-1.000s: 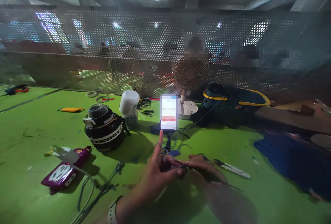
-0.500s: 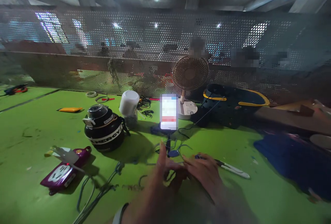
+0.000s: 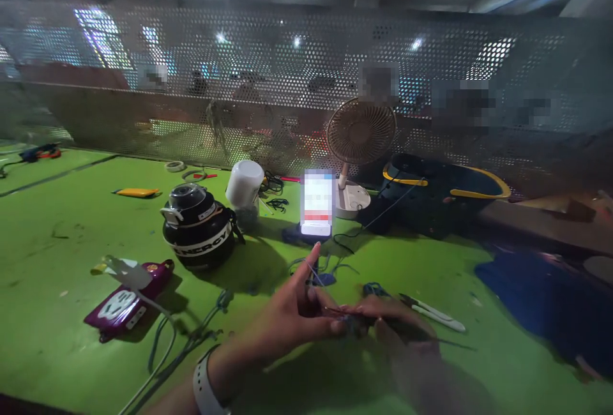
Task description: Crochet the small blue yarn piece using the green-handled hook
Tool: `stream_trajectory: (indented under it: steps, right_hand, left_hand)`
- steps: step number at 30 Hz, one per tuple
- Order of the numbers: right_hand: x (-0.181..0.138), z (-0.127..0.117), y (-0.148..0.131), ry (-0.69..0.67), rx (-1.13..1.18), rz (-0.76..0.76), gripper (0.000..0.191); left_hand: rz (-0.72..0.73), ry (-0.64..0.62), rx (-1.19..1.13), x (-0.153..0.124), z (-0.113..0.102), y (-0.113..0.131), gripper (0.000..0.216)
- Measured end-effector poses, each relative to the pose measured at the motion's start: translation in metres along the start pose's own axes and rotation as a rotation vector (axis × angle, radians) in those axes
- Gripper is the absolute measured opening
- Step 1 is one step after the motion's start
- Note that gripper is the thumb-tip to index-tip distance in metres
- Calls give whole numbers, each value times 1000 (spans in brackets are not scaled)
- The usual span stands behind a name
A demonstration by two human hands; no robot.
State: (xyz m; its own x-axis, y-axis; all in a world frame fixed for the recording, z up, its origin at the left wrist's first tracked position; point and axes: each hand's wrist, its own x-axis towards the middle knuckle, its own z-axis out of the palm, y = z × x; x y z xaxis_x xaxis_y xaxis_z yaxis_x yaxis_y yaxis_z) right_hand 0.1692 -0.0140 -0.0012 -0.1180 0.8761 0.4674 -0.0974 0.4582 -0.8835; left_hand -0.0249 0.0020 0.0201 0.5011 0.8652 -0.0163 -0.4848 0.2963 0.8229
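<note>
My left hand [image 3: 297,313], with a white watch band [image 3: 204,383] on the wrist, has its index finger raised. A strand of grey-blue yarn [image 3: 316,273] runs by that finger. Thumb and middle finger pinch a small bit of yarn work [image 3: 352,324], mostly covered by the fingers. Against it my right hand [image 3: 400,319] is closed round a thin crochet hook [image 3: 454,343], whose shaft sticks out to the right. Blue yarn [image 3: 376,289] lies just beyond the right hand, and a blue oval piece [image 3: 323,279] lies beyond the left.
A lit phone [image 3: 317,207] stands ahead, before a fan [image 3: 361,131]. Left are a black jug [image 3: 198,230], a white container [image 3: 245,184] and a purple power strip [image 3: 127,303]. Right are a white-handled tool [image 3: 438,316], a dark blue basket [image 3: 431,204] and blue cloth [image 3: 536,300].
My left hand has turned, its index finger now leaning right with yarn by it. My right hand has shifted right and lower, and the hook's shaft points right. The view has shifted slightly.
</note>
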Motion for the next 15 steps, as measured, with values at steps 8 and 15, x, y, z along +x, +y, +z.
stream_trajectory:
  steps: [8, 15]
  right_hand:
    - [9, -6, -3, -67, 363, 323, 7]
    - [13, -6, -10, -167, 606, 482, 15]
  left_hand:
    - [-18, -22, 142, 0, -4, 7, 112]
    - [-112, -21, 303, -4, 1, 17, 108]
